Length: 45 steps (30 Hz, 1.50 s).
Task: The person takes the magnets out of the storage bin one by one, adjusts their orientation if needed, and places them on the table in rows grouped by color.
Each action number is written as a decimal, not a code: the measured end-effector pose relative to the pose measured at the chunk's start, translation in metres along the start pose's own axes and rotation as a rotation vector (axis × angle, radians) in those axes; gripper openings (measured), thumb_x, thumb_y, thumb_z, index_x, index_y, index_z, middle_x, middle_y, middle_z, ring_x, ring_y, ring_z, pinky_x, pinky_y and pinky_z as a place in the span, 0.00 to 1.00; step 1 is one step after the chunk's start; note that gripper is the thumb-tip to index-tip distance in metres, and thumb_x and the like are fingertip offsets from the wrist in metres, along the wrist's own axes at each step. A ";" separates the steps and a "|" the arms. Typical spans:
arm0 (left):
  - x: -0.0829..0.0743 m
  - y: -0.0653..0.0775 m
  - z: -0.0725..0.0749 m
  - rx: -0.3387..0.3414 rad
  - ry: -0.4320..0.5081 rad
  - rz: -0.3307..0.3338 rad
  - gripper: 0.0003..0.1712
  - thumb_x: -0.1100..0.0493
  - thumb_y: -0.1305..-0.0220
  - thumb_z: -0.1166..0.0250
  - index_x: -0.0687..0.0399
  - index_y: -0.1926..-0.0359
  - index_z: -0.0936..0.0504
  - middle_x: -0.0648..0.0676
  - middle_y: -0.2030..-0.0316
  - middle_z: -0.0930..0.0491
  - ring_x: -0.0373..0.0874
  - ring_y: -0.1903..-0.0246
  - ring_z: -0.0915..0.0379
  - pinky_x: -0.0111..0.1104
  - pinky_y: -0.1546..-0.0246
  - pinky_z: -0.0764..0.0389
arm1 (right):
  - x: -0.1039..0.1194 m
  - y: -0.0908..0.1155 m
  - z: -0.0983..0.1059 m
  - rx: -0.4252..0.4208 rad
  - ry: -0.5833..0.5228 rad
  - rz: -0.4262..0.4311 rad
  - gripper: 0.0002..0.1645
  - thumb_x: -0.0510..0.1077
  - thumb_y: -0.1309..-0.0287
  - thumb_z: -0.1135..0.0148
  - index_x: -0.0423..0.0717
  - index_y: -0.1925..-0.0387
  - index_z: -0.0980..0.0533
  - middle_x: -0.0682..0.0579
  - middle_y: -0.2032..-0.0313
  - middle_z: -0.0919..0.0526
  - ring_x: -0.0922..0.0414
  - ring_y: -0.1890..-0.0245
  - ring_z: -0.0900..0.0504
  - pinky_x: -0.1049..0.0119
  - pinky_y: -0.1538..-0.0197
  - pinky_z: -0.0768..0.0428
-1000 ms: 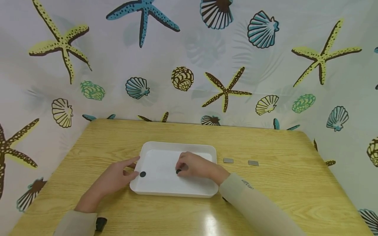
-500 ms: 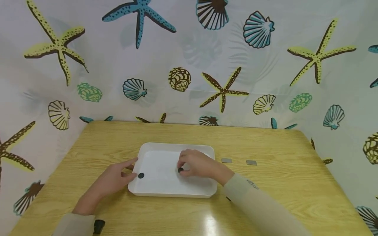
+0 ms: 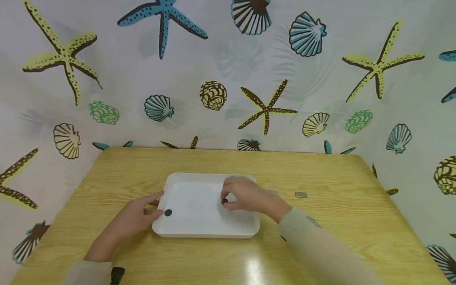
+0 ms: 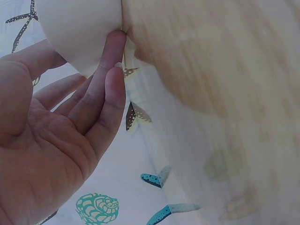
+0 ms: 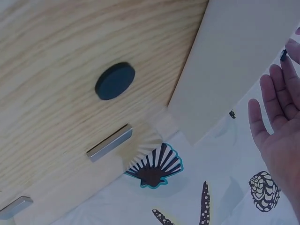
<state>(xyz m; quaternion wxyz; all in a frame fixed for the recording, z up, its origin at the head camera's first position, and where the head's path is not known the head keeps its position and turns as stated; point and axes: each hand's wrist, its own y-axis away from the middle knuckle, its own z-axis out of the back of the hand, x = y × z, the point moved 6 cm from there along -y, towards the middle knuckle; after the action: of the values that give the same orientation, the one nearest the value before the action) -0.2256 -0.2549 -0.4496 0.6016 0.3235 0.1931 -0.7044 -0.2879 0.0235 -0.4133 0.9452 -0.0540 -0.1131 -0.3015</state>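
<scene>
In the head view a shallow white tray (image 3: 194, 198) lies on the table. My left hand (image 3: 133, 217) grips its left side, with the thumb at the rim. Fingertips press the tray's outer wall (image 4: 89, 28) in the left wrist view. Close to that thumb, a flat black disc (image 3: 168, 213) lies inside the tray. Over the tray's right half my right hand (image 3: 247, 196) pinches another small black disc (image 3: 224, 202) between thumb and fingers. The right wrist view shows only a dark sliver of the held disc (image 5: 283, 55) at the fingertips.
Two small grey metal bars (image 3: 301, 194) lie on the wooden table (image 3: 338, 221) right of the tray. Another black disc (image 5: 115, 80) rests on the table in the right wrist view, mostly behind my right sleeve in the head view. Behind hangs a shell-patterned cloth (image 3: 213, 47).
My right hand has moved right and slightly back across the tray with the black disc. My left hand keeps its place on the tray's left side. The head view has shifted a little.
</scene>
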 end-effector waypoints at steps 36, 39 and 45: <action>-0.003 -0.001 0.001 -0.003 -0.017 -0.021 0.36 0.58 0.28 0.35 0.64 0.24 0.36 0.70 0.41 0.20 0.56 0.53 0.15 0.33 0.63 0.18 | -0.055 0.085 0.022 -0.146 -0.072 -0.153 0.04 0.44 0.38 0.28 0.50 0.63 0.15 0.55 0.57 0.16 0.53 0.55 0.17 0.62 0.50 0.18; -0.002 -0.001 0.001 -0.004 -0.015 -0.022 0.37 0.58 0.28 0.35 0.64 0.24 0.36 0.70 0.42 0.19 0.54 0.54 0.15 0.31 0.65 0.19 | -0.060 0.094 0.021 -0.157 -0.068 -0.149 0.04 0.44 0.38 0.28 0.50 0.63 0.15 0.56 0.58 0.16 0.53 0.56 0.17 0.61 0.51 0.18; -0.002 -0.001 0.002 -0.003 -0.014 -0.029 0.37 0.58 0.28 0.35 0.65 0.24 0.36 0.70 0.43 0.19 0.52 0.56 0.15 0.29 0.67 0.20 | -0.072 0.111 0.021 -0.168 -0.082 -0.185 0.03 0.44 0.39 0.27 0.51 0.63 0.14 0.57 0.59 0.16 0.53 0.56 0.17 0.59 0.50 0.18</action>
<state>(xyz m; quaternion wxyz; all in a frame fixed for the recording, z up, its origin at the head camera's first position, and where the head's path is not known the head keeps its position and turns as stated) -0.2271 -0.2545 -0.4474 0.5930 0.3151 0.1946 -0.7149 -0.2837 0.1573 -0.4147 0.9000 -0.1346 -0.1303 -0.3936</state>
